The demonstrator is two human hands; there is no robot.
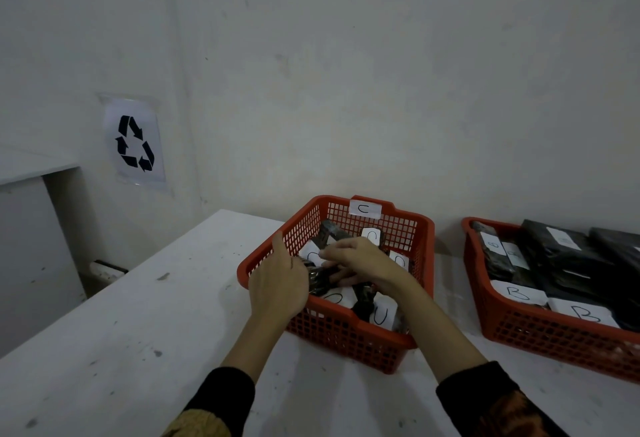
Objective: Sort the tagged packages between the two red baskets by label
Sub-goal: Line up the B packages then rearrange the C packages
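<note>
Both my hands are in the C basket (412, 228), which sits at twelve o'clock from me on the white table (145, 315). My left hand (277, 280) curls round the end of a dark package (317, 280) at the basket's nine o'clock wall, thumb raised along the rim. My right hand (360, 258) lies over the middle of the pile, its fingertips pinching the white tag (311, 256) of that package (the letter on it is partly covered). Other C-tagged packages (381, 313) lie around it. The B basket (540, 336), at two o'clock, holds black packages (568, 260) tagged B.
</note>
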